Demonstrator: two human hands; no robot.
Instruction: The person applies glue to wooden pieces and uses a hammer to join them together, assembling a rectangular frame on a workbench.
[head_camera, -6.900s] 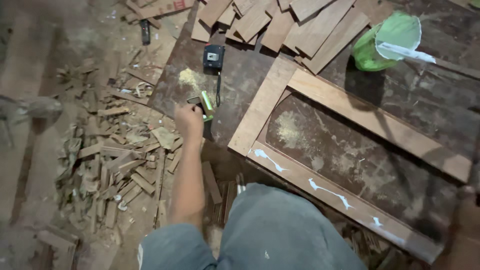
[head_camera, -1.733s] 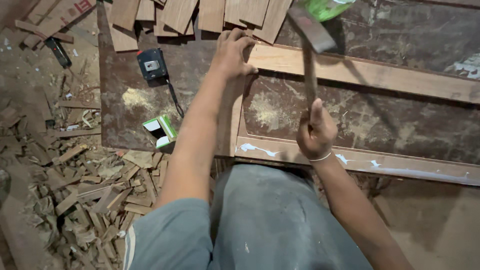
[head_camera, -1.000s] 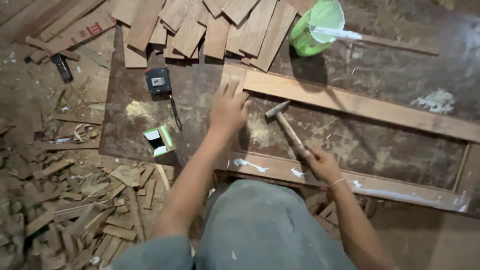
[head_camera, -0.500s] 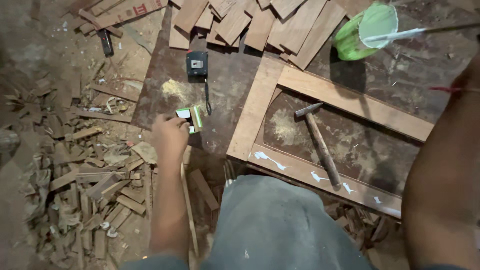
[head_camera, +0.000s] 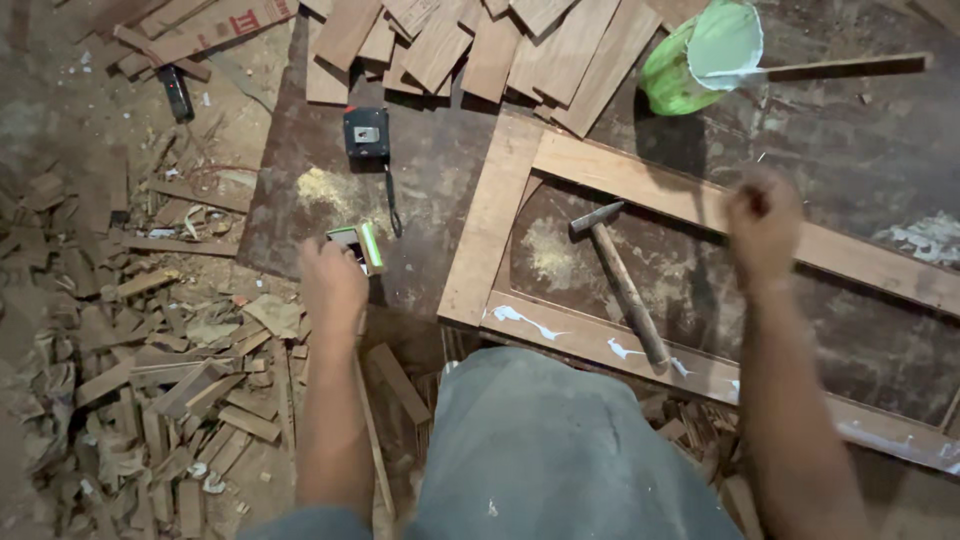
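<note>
The left hand (head_camera: 333, 283) reaches into a small green-and-white cardboard box (head_camera: 357, 247), grip hidden; the blurred right hand (head_camera: 764, 222) hangs half-curled and empty above the rectangular wooden frame (head_camera: 489, 215).

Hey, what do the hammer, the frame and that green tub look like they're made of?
Hammer: dark, dull metal head by the look of it, on a brown wooden handle with visible grain. Frame: bare, unfinished light wood, grain showing, with white glue-like smears. Green tub: probably plastic, judging by its smooth, bright, even colour.
</note>
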